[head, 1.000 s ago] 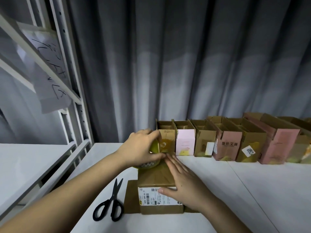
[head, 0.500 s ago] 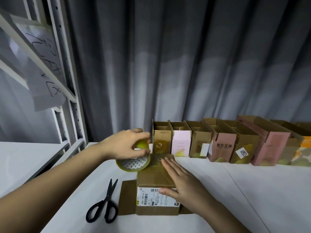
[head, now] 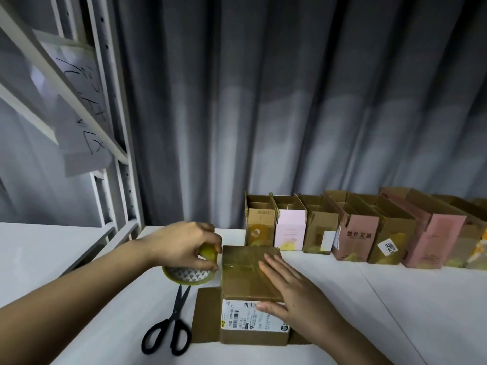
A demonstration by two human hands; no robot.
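hands split the work: the left hand (head: 184,243) curls round the tape roll (head: 188,272), while the right hand (head: 297,293) lies flat with straight fingers, pressing the box (head: 242,283) top. the worktop (head: 395,299) carries the box near its front edge, long axis running from front edge to back edge. the tape roll sits low just beside the box's far left corner; whether a strip joins them i cannot tell. scissors (head: 174,322) lie left of the box toward the front edge, tips touching or almost touching the tape roll, so the left hand looks nearer for a cut.
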